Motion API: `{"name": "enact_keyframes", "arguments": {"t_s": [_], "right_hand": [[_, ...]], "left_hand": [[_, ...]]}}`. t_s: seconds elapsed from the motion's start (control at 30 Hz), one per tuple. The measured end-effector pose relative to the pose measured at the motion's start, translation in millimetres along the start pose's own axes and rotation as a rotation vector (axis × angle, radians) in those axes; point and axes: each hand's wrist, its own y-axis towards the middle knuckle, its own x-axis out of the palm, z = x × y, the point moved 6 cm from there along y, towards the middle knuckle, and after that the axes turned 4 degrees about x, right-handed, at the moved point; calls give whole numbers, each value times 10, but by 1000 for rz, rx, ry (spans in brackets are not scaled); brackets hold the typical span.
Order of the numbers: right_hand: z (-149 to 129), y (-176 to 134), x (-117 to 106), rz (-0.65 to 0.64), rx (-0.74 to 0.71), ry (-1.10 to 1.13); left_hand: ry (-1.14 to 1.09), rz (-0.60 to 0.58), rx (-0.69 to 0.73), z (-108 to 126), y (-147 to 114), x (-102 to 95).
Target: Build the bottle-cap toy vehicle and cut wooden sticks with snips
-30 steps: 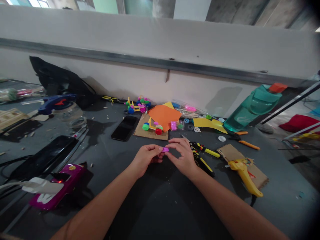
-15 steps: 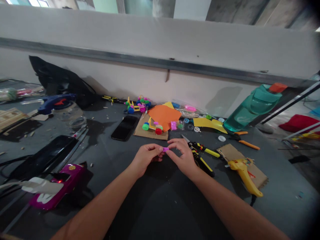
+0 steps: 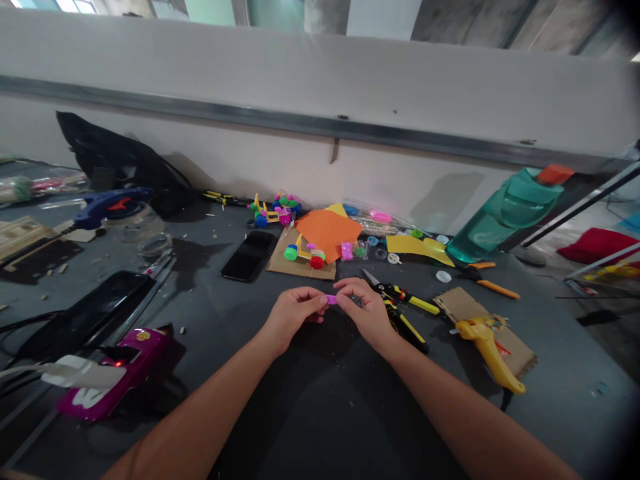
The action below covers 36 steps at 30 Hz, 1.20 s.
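A small purple piece (image 3: 331, 300), too small to name for sure, is pinched between my two hands above the dark table. My left hand (image 3: 299, 313) grips its left end with thumb and fingers. On its right end, the thumb and fingertips of my right hand (image 3: 365, 310) close in a pinch. Just beyond my hands, a little model with yellow sticks and green and red wheels (image 3: 305, 253) sits on cardboard (image 3: 280, 261). Yellow-and-black pliers (image 3: 405, 323) and scissors (image 3: 373, 280) lie beside my right hand, partly hidden by it.
A phone (image 3: 249, 256) lies left of the cardboard. At left are a purple power strip (image 3: 135, 360) and a blue glue gun (image 3: 107, 205). A yellow glue gun (image 3: 487, 350) rests on cardboard at right, with a teal bottle (image 3: 505, 213) behind. Orange paper (image 3: 327, 230) lies at the back.
My right thumb and fingers have shifted slightly and now press closer on the purple piece's right end. My left hand stays nearly still.
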Motion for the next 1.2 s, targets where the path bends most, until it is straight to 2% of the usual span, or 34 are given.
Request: {"name": "enact_keyframes", "arguments": {"t_s": [0.47,0.73,1.2], "right_hand": [[-38,-10,-2,17,-33,-43],[-226,-62,18,24,-230,-247],[-200,-61,12,60,-224,-244]], "left_hand": [[20,-5,0,-4,7,-2],[-2,-58,-25,-21,0,33],[-53,-85,-45,-34,-2,39]]}}
